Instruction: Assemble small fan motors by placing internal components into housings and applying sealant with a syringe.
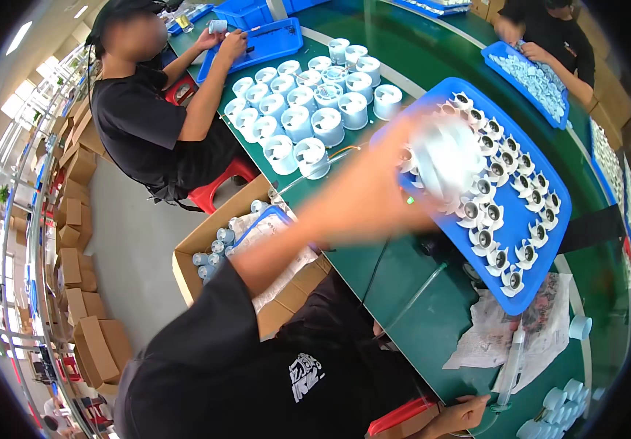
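Over the upper-left part of the blue tray (512, 223), the left hand (385, 179) is closed around a pale rounded piece (447, 161), both blurred by motion. White bladed wheels (484, 238) with dark hubs lie in the tray. Below the tray's lower end, the right hand (465, 414) is just beside a clear syringe-like tube (512, 362); whether its fingers grip the tube, I cannot tell. Printed paper (474, 345) lies partly beneath that same end of the tray. Left of the tray stand rows of pale cups (328, 127), and beyond them a seated co-worker (136, 110) holds a similar cup (217, 26).
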`<state>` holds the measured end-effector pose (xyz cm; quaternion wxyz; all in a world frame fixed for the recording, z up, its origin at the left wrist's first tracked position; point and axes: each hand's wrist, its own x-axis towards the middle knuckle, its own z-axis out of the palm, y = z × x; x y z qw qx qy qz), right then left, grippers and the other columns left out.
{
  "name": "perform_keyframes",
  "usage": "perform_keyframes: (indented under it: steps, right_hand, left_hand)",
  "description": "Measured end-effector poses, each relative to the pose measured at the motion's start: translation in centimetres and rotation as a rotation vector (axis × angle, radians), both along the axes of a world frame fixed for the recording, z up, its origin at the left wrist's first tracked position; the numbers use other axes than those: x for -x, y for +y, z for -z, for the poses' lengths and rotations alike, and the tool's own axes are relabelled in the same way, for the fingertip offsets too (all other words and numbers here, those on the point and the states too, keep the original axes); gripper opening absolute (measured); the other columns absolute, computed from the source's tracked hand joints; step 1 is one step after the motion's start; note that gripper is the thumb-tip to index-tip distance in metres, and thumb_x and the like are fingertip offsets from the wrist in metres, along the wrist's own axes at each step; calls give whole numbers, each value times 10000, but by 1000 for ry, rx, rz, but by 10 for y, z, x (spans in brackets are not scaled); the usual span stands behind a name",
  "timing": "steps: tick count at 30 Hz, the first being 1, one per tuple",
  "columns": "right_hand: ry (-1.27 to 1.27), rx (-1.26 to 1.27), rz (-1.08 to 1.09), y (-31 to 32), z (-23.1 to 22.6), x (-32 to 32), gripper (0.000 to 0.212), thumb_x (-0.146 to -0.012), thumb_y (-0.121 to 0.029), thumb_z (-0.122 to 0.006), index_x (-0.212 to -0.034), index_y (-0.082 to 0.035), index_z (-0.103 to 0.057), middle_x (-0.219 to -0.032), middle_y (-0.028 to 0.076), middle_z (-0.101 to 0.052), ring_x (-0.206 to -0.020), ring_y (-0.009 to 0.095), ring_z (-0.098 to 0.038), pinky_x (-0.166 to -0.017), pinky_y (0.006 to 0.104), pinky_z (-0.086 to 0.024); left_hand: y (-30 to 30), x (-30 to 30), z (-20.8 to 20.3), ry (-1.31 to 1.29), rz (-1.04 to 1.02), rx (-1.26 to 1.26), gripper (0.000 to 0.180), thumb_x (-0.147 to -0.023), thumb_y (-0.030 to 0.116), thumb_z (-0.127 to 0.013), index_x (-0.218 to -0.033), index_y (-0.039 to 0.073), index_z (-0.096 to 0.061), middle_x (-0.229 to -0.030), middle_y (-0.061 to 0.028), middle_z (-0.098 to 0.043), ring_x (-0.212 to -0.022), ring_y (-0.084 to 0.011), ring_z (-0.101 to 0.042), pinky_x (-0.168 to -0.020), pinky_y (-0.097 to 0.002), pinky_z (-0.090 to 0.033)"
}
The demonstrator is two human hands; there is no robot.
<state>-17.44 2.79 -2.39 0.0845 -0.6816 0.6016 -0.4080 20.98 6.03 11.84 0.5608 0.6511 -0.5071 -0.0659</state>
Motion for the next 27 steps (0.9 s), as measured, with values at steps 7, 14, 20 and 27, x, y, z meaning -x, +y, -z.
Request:
perform_keyframes:
  steps: [7,14,20,27]
  right_hand:
    - [72,61,-9,4,9,1,447,-996,-141,-434,-577,14,-430,-519,130,-402,-471,254,-380,-489,373,-323]
    - [24,26,-142,-5,-9,-7,217,-810,9,-542,-600,-4,-488,-605,130,-457,-547,292,-458,-495,374,-356]
    - [-263,8,312,-24,-64,38,181,-907,-109,-561,-793,28,-594,-579,121,-511,-496,277,-471,-492,372,-373]
    - [149,-16,1049,-100,-40,143,198,-898,-123,-580,-1031,16,-533,-789,244,-648,-745,403,-645,-638,472,-481]
  left_hand:
    - [-76,-350,11,-450,-244,-451,615,-712,200,-806,-1234,86,-501,-1094,-112,-598,-1028,-225,-570,-917,-331,-447]
    - [-55,-605,69,-438,245,-571,642,-785,248,-740,-1342,53,-488,-1288,-139,-567,-1164,-283,-547,-999,-405,-422]
    - [-80,-592,90,-480,252,-513,536,-880,282,-632,-1338,43,-486,-1291,-161,-557,-1154,-280,-536,-1023,-385,-387]
    - [-92,-445,66,-456,-40,-245,390,-993,242,-497,-1304,7,-508,-1332,-156,-515,-1207,-242,-497,-1037,-330,-370]
